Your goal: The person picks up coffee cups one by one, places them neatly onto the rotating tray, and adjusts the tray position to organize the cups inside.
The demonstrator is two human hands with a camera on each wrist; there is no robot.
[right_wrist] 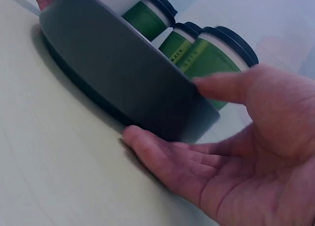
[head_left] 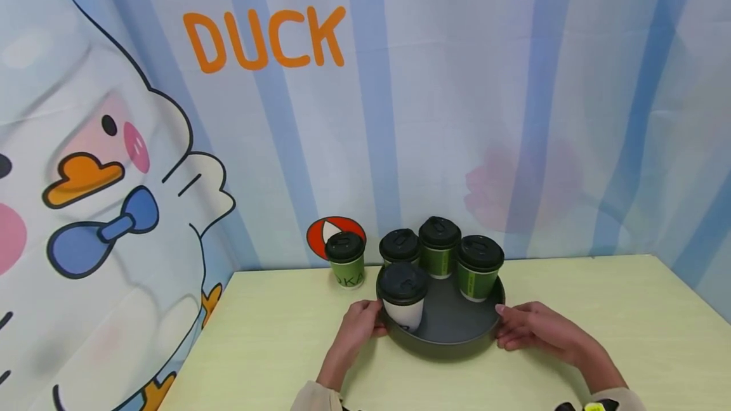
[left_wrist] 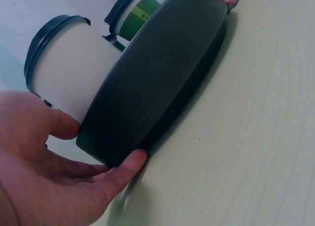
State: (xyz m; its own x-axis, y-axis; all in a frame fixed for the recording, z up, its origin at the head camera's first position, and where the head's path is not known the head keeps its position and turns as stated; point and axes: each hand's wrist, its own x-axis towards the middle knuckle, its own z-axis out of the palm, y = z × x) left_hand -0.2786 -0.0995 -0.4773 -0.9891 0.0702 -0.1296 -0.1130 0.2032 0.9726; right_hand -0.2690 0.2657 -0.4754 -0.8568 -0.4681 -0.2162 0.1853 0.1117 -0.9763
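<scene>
A round dark grey tray (head_left: 454, 325) with a raised rim holds several lidded paper cups. At its front left stands a white cup (head_left: 403, 314) with a black lid. Green cups with black lids stand farther back: one at the right (head_left: 477, 281), another at the rear (head_left: 438, 260), and a third half hidden behind the white cup. My left hand (head_left: 358, 325) grips the tray's left side, thumb by the rim and fingers at the lower edge. On the opposite side my right hand (head_left: 539, 332) holds the tray likewise. In the left wrist view, the tray wall (left_wrist: 162, 73) casts a shadow along the table.
Another green cup (head_left: 348, 271) with a black lid stands on the table left of the tray, near the back edge. The pale yellow table (head_left: 274, 341) ends at a striped blue curtain (head_left: 434, 113) printed with a duck.
</scene>
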